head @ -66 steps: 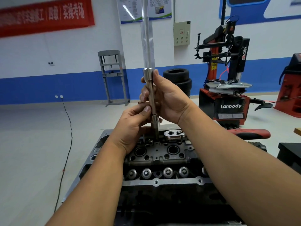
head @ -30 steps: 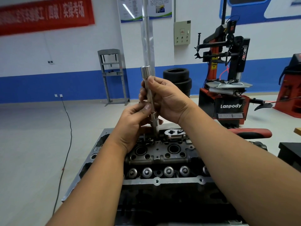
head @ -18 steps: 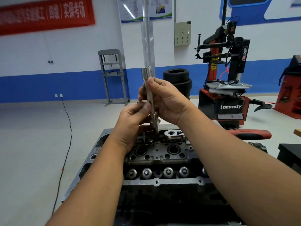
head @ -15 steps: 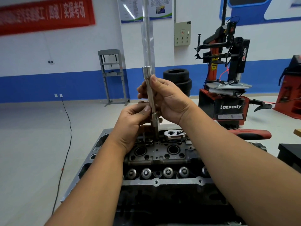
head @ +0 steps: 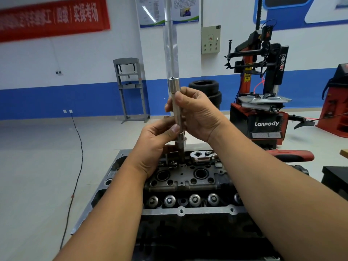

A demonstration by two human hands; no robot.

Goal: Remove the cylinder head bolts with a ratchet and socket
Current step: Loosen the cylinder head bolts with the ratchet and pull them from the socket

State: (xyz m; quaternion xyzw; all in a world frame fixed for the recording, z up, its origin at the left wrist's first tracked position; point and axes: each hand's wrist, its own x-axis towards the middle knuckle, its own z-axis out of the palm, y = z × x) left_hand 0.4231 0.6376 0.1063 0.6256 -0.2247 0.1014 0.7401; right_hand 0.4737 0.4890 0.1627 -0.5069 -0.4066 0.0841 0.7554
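A black cable (head: 76, 147) trails over the pale floor at the far left, well apart from the engine. The cylinder head (head: 180, 178) sits low in the middle of the view, dark and oily, with two round wells on its top face and a row of bright valve spring caps (head: 192, 200) along the near side; its grey flange (head: 188, 211) runs just below them. To the left of the head the floor lies open as far as a grey press frame (head: 130, 89) by the wall.

The left hand (head: 156, 146) reaches in from the lower left and pinches the lower part of the extension bar (head: 177, 112) with thumb and curled fingers, just above the socket (head: 181, 139). The bar stands almost upright (polished steel, with a wider collar at the top), and the socket's dark lower end goes down to the far part of the head; whether it sits on a bolt cannot be told. The right hand (head: 199, 113) grips the bar higher up, fingers wrapped behind it, thumb along the front.

Just right of the socket the ratchet (head: 202, 155) lies flat on the head's far edge, its red handle (head: 290, 155) reaching rightward. Behind it stand stacked tyres (head: 205, 91) and a red and black tyre changer (head: 263, 102), close to the head's far right corner.
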